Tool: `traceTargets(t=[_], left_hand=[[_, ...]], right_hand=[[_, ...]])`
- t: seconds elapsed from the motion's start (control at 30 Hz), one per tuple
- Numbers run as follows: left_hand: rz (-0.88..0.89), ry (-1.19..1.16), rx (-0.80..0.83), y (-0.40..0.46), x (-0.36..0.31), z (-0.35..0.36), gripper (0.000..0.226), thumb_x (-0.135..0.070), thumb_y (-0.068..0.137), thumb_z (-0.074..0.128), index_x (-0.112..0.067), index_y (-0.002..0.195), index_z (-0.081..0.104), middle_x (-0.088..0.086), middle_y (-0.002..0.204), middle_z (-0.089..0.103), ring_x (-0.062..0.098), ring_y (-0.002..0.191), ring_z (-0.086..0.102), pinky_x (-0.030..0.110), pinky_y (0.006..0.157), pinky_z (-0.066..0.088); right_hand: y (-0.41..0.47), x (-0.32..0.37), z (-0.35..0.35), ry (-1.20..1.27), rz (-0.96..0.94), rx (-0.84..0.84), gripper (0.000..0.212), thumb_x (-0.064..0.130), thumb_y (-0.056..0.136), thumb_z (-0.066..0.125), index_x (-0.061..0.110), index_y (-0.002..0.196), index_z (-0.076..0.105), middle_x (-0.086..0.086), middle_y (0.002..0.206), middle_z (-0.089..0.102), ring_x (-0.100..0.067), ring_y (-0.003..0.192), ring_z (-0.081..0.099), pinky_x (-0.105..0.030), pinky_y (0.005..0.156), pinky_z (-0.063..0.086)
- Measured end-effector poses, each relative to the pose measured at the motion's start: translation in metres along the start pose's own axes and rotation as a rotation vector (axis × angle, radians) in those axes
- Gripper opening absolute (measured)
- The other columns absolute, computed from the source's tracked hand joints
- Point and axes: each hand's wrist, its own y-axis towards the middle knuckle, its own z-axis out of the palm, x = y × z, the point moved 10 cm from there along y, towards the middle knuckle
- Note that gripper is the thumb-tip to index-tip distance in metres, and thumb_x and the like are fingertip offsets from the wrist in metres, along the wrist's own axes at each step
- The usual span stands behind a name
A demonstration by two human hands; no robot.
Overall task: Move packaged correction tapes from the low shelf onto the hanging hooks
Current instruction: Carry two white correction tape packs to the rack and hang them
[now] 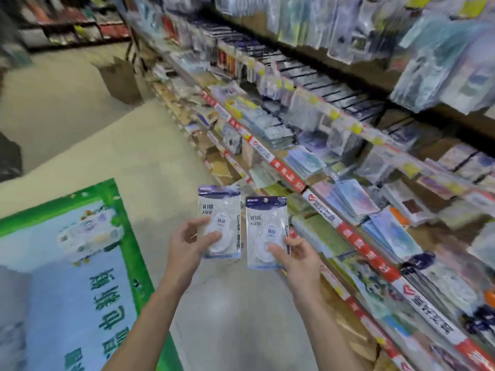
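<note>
I see open floor point(80, 108) on the left and packed shelves point(334, 162) edging the right. My left hand point(187, 247) pinches one correction tape pack point(219, 210) upright; my right hand point(297, 258) pinches a second pack point(266, 226) just beside it, near the shelf edge.

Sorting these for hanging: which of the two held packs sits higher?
The left hand's pack; its dark header tops the right hand's pack.

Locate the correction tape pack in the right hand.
In the head view, the clear, blue-topped correction tape pack sits low centre, upright, held by the right hand, just right of the matching pack in the left hand, beside the red-edged shelves.
</note>
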Motion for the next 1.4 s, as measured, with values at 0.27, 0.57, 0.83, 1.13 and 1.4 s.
traceTargets(t=[0.27,0.57,0.83,1.13,1.4], left_hand=[[0.065,-0.001,-0.117,0.063,-0.042,-0.084,0.028,-0.008,0.076,0.083,-0.022,0.094,0.067,-0.010,0.106,0.069,0.013,0.095,0.062,0.024,0.079,0.050],[0.137,0.028,-0.193,0.175,-0.090,-0.130,0.031,-0.009,0.075,0.085,-0.018,0.098,0.067,0.003,0.111,0.073,0.030,0.100,0.070,0.044,0.088,0.056],[0.165,0.109,-0.231,0.325,-0.158,-0.141,0.035,-0.025,0.064,0.089,-0.027,0.092,0.069,-0.005,0.109,0.073,0.023,0.099,0.070,0.043,0.091,0.055],[0.231,0.090,-0.218,0.460,-0.202,-0.143,0.028,-0.002,0.077,0.081,-0.010,0.100,0.067,-0.002,0.104,0.074,0.003,0.078,0.071,0.015,0.065,0.053],[0.301,0.009,-0.160,0.607,-0.222,-0.166,0.027,0.002,0.082,0.074,-0.013,0.103,0.066,-0.006,0.097,0.074,0.004,0.079,0.069,0.013,0.065,0.052]], right_hand=[[0.036,0.029,0.123,0.008,-0.069,0.127,0.024,0.005,0.075,0.084,0.017,0.075,0.063,0.005,0.103,0.071,-0.015,0.094,0.067,-0.021,0.068,0.052],[0.131,0.059,0.244,0.000,-0.105,0.229,0.026,0.020,0.073,0.089,0.015,0.088,0.068,0.008,0.109,0.075,-0.016,0.109,0.069,-0.042,0.095,0.056],[0.250,0.106,0.351,0.089,-0.137,0.232,0.032,0.028,0.065,0.087,0.014,0.087,0.070,0.013,0.104,0.075,-0.011,0.108,0.068,-0.044,0.098,0.054],[0.361,0.139,0.440,0.091,-0.164,0.205,0.021,0.013,0.073,0.086,0.012,0.087,0.070,0.015,0.096,0.076,-0.002,0.098,0.069,-0.035,0.092,0.056],[0.457,0.150,0.522,0.086,-0.173,0.102,0.024,0.012,0.077,0.084,0.012,0.097,0.070,0.011,0.105,0.074,-0.001,0.099,0.069,-0.029,0.087,0.056]])
